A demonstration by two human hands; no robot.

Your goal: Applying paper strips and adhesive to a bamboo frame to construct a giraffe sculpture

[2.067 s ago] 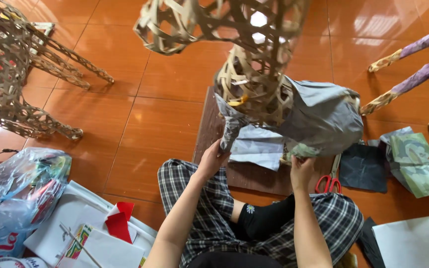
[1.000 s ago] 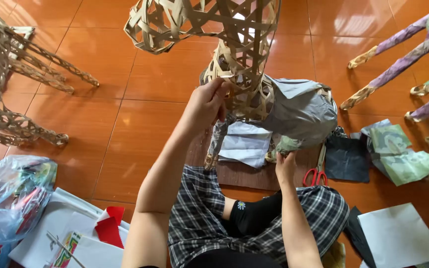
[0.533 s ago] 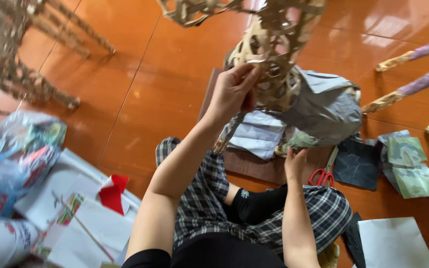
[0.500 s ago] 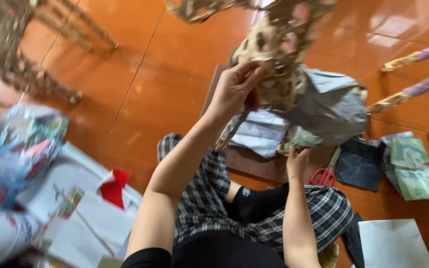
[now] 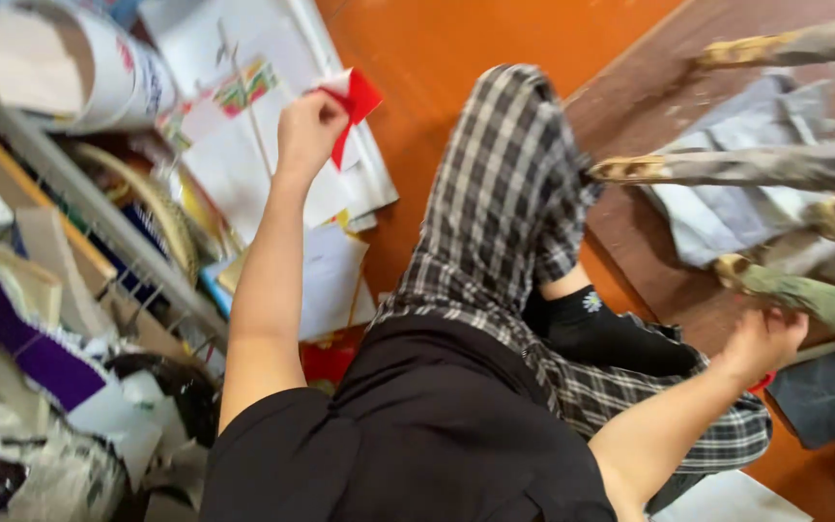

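Left hand [image 5: 306, 130] pinches red paper scrap [image 5: 358, 101] over white sheets [image 5: 244, 126]; right hand [image 5: 763, 340] grips paper-wrapped frame leg [image 5: 804, 300], still partly bare.

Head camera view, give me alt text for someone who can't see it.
Seated on an orange floor, a person's left hand pinches a red paper piece over white sheets; the right hand rests by paper-wrapped sticks.

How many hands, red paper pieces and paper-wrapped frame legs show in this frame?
Hands: 2, left hand and right hand
Red paper piece, held by the left hand: 1
Paper-wrapped frame legs: 4 in view, partly cut off
Total: 7
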